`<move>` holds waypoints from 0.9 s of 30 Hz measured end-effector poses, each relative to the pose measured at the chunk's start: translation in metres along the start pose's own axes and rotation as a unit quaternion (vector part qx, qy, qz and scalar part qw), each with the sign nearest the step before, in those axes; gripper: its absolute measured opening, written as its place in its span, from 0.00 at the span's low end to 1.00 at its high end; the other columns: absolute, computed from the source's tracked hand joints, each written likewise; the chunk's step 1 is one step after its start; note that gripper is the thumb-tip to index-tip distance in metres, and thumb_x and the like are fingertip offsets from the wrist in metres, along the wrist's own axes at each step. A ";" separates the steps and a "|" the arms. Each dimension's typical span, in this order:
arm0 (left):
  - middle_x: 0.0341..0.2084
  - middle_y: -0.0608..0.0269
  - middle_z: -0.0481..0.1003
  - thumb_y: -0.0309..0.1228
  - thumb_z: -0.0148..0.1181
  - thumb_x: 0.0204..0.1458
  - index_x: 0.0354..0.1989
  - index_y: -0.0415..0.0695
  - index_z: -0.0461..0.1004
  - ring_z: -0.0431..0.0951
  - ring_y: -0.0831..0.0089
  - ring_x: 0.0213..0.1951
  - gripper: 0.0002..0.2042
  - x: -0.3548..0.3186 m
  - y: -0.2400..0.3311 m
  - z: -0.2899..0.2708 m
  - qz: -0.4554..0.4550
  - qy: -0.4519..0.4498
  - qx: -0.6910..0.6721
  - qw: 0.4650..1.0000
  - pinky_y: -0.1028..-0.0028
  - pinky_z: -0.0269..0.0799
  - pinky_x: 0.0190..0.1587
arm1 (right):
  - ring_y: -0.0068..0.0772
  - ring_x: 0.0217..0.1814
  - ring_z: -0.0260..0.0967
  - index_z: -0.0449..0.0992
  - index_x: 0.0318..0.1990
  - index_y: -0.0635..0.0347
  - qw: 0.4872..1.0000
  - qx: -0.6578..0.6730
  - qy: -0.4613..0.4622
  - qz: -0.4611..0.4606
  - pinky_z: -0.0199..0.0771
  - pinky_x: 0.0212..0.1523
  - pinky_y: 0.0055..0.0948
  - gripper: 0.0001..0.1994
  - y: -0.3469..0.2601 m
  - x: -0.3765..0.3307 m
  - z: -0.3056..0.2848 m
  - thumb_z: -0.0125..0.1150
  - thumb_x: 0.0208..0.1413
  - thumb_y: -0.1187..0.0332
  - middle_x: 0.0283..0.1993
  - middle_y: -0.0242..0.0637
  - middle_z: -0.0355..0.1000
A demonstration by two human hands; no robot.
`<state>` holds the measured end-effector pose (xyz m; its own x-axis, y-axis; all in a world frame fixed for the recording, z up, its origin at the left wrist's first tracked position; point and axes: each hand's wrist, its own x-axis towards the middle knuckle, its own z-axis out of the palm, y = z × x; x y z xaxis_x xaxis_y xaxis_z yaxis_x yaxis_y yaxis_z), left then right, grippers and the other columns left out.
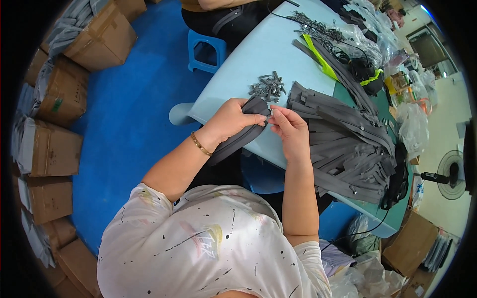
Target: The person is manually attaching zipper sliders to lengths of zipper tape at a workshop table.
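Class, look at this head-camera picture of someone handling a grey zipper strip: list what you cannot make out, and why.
- Head view: what the fingertips pinch is too small to tell.
- The zipper strip has its lower end hidden behind the left hand and forearm.
- The small grey parts are too small to identify.
- The other person is cut off by the top edge.

cardboard boxes (pixel 55 149) line the blue floor (pixel 134 119) on the left, a blue plastic stool (pixel 205 49) stands by the pale blue table (pixel 263 49), a neon yellow strip (pixel 318 55) lies on it, and a fan (pixel 451 175) stands far right.
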<state>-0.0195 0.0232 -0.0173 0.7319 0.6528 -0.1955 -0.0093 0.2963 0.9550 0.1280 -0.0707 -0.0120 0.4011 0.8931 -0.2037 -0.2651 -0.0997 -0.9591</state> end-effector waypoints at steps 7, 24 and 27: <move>0.25 0.62 0.76 0.27 0.62 0.45 0.35 0.36 0.74 0.75 0.79 0.28 0.10 -0.001 0.007 0.000 -0.021 0.002 -0.002 1.000 0.80 0.70 0.32 | 0.18 0.34 0.68 0.77 0.42 0.61 1.000 0.009 -0.006 -0.013 0.68 0.34 0.17 0.10 0.001 0.000 0.000 0.60 0.53 0.68 0.34 0.29 0.73; 0.28 0.64 0.76 0.29 0.60 0.49 0.35 0.37 0.74 0.74 0.80 0.29 0.09 -0.010 -0.001 0.006 0.029 0.028 0.004 0.999 0.80 0.70 0.34 | 0.16 0.35 0.67 0.76 0.42 0.61 0.997 0.011 -0.009 -0.070 0.66 0.34 0.16 0.11 0.008 -0.007 0.005 0.61 0.52 0.69 0.34 0.30 0.73; 0.27 0.65 0.75 0.29 0.60 0.49 0.35 0.37 0.74 0.73 0.82 0.27 0.09 -0.010 0.000 0.008 0.034 0.049 -0.041 0.997 0.82 0.68 0.30 | 0.16 0.36 0.66 0.73 0.48 0.58 0.995 -0.001 0.032 -0.091 0.67 0.35 0.17 0.14 0.006 -0.007 0.008 0.59 0.53 0.69 0.37 0.31 0.73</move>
<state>-0.0216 0.0108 -0.0136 0.6577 0.7370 -0.1561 -0.1141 0.3023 0.9464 0.1167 -0.0746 -0.0147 0.4971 0.8668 -0.0387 -0.1806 0.0597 -0.9818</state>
